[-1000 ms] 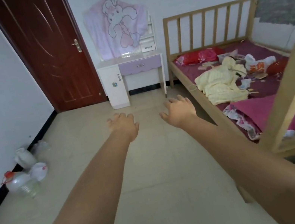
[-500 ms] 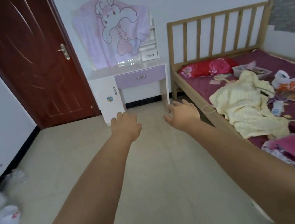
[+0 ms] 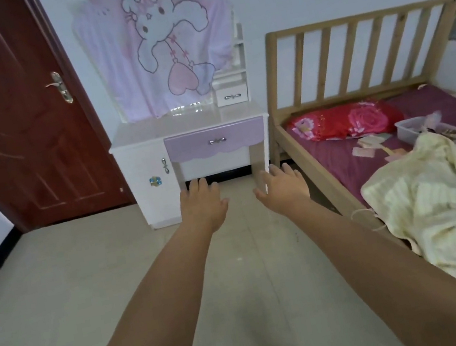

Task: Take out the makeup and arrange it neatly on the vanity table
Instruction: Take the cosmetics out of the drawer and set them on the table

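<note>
both arms are reaching out ahead over the tiled floor [image 3: 59, 294], and neither hand is holding a thing. the left hand [image 3: 202, 204] is hanging palm down with its fingers straight and slightly spread, and the right hand [image 3: 283, 189] is doing the same just beside it, fingers relaxed and apart. a gap of bare floor is showing between the two.

the vanity table [image 3: 187, 123] is standing against the far wall, just beyond the fingertips in this view, with its white top bare. a lilac drawer [image 3: 215, 141] is sitting shut under the top, a white cabinet door [image 3: 148, 184] to its left, and a small white drawer [image 3: 232, 95] on the top at the right. a pink rabbit cloth [image 3: 161, 44] is draping over the mirror part.

no makeup is showing on the vanity top. on the wooden bed [image 3: 363, 51] to the right, a clear plastic tray [image 3: 414, 129] is lying with small items in it, too blurred to name, near a red floral pillow [image 3: 345, 120] and a pale yellow blanket [image 3: 442, 220]. a dark red door [image 3: 13, 119] is standing left of the vanity.
</note>
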The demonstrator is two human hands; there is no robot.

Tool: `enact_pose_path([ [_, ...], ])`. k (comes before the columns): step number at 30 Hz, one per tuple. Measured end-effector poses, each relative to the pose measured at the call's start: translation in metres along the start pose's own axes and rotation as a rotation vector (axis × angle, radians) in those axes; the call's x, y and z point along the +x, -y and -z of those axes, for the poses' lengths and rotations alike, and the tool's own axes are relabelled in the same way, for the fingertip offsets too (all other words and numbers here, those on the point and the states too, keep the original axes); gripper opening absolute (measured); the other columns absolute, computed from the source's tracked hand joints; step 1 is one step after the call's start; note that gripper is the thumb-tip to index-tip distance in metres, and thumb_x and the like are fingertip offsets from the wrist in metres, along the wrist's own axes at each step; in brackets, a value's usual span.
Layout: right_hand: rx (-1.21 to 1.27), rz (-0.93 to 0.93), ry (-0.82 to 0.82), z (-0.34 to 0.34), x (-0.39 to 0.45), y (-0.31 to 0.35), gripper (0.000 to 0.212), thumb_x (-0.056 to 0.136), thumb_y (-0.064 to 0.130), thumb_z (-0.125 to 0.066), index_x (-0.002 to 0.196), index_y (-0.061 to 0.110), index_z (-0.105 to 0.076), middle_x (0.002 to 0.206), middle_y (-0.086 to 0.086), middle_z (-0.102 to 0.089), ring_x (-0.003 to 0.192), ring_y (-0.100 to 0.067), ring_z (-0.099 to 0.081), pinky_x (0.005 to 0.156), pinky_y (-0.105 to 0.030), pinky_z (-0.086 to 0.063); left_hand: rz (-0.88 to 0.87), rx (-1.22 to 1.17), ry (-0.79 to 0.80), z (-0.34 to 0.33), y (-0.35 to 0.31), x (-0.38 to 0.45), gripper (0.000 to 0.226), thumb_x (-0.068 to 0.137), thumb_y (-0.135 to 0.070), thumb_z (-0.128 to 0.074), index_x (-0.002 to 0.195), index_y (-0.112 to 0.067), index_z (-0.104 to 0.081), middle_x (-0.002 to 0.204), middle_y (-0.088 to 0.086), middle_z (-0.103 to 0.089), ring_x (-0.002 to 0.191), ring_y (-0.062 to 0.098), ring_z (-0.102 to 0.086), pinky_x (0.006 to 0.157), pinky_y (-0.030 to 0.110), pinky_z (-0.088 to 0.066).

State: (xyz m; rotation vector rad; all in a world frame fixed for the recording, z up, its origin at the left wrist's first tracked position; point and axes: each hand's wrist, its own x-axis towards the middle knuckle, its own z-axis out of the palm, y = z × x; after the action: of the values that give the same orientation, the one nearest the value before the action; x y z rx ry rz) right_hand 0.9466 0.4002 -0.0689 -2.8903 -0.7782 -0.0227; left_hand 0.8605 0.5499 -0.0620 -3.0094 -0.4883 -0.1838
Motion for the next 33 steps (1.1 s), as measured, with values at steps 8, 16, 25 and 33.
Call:
enact_pose_path([
  [8,-0.006,0.081,0.004,-0.02,0.231,-0.017,0.051,0.092,0.041,-0.036,0.137,0.016,-0.035,0.15,-0.005,-0.028,0.138,-0.03,-0.019,0.111,-0.044,-0.021,0.074,-0.024,0.026,-0.045,0.035,0.215,0.047,0.096,-0.04,-0.033,0.134,-0.011,-0.034,0.145,0.012,-0.027,0.136,0.027,-0.02,0.106,0.04,-0.024],
  [16,-0.031,0.145,0.021,-0.071,0.444,-0.002,0.052,0.092,0.039,-0.038,0.139,0.016,-0.034,0.151,-0.005,-0.026,0.139,-0.031,-0.018,0.112,-0.043,-0.02,0.118,-0.025,0.07,-0.112,0.106,0.414,0.045,0.096,-0.038,-0.032,0.134,-0.014,-0.036,0.144,0.011,-0.029,0.136,0.026,-0.021,0.106,0.041,-0.024],
  [25,-0.036,0.045,0.171,-0.138,0.623,-0.003,0.052,0.093,0.038,-0.039,0.138,0.013,-0.034,0.148,-0.006,-0.031,0.138,-0.027,-0.023,0.11,-0.04,-0.026,0.102,-0.067,0.243,-0.184,0.175,0.61,0.048,0.097,-0.035,-0.028,0.14,-0.012,-0.027,0.153,0.011,-0.015,0.142,0.026,-0.008,0.113,0.045,-0.014],
  [33,0.09,-0.077,0.383,-0.217,0.742,-0.011,0.044,0.094,0.036,-0.038,0.129,0.009,-0.043,0.133,-0.007,-0.046,0.126,-0.024,-0.037,0.101,-0.034,-0.036,0.09,-0.082,0.384,-0.26,0.191,0.725,0.049,0.097,-0.037,-0.03,0.139,-0.014,-0.029,0.153,0.011,-0.017,0.142,0.025,-0.009,0.113,0.044,-0.014],
])
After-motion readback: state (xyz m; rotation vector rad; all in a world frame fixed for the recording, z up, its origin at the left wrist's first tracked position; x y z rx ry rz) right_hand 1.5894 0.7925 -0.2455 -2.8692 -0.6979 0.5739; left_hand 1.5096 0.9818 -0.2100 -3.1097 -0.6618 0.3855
